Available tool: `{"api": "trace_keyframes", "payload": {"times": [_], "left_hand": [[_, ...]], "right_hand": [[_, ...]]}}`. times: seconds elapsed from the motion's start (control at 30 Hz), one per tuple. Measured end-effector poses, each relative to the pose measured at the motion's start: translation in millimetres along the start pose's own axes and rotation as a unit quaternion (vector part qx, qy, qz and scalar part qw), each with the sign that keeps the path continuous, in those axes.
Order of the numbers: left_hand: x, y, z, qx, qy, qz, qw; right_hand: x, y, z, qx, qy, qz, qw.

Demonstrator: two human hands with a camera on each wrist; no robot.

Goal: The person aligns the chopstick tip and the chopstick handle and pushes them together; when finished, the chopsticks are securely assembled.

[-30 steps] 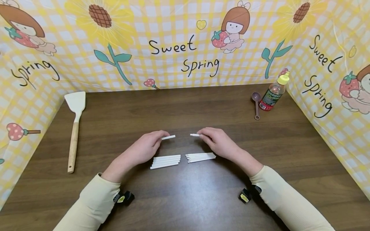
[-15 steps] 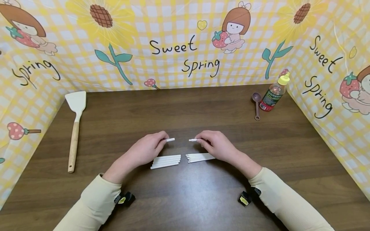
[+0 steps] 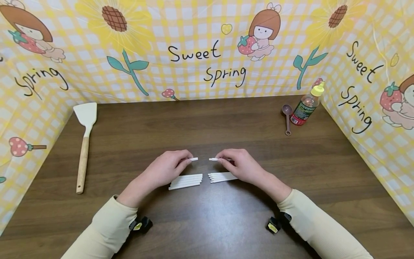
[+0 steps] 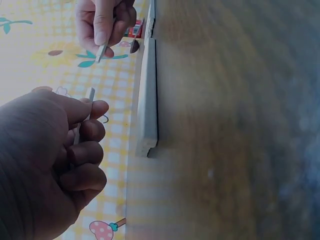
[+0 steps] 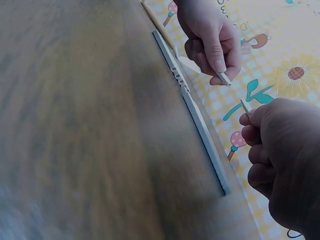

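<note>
Between thumb and fingers, my left hand (image 3: 169, 166) pinches a short white stick (image 3: 194, 159), its end pointing right. Opposite it, my right hand (image 3: 243, 164) pinches another white stick (image 3: 212, 159) with a narrower tip pointing left. A small gap separates the two ends, which nearly line up. Both wrist views show the hands raised over the tabletop. Below the left hand lies a row of several white sticks (image 3: 185, 181), side by side. A second row of white sticks (image 3: 221, 177) with narrow tips lies to its right, partly hidden by the right hand.
A white spatula (image 3: 84, 144) with a wooden handle lies at the left. At the back right, a purple measuring spoon (image 3: 286, 118) lies beside a yellow-capped bottle (image 3: 304, 108). Patterned yellow cloth (image 3: 194, 28) walls in the wooden table (image 3: 194, 122) at the back and sides.
Both hands have moved toward each other and slightly nearer the body, so the gap between the held sticks has narrowed. The two rows on the table have stayed put.
</note>
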State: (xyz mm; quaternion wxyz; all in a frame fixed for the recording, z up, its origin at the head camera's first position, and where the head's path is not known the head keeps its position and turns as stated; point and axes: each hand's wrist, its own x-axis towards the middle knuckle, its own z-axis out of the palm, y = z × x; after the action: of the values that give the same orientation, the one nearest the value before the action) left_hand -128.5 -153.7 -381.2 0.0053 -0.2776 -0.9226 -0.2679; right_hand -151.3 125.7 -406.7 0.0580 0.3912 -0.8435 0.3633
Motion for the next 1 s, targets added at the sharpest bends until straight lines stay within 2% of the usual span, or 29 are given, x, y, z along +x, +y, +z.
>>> {"api": "trace_keyframes", "payload": {"times": [0.33,1.0], "left_hand": [[-0.1,2.8,3.5,0.000,0.003,0.011,0.9999],[0.6,10.3,5.4,0.005,0.008,0.018,0.9998]], "right_hand": [[0.3,-4.6,1.9,0.021,-0.007,0.003,0.9998],[0.3,-6.0,4.6,0.022,-0.014,-0.006,0.9996]]}}
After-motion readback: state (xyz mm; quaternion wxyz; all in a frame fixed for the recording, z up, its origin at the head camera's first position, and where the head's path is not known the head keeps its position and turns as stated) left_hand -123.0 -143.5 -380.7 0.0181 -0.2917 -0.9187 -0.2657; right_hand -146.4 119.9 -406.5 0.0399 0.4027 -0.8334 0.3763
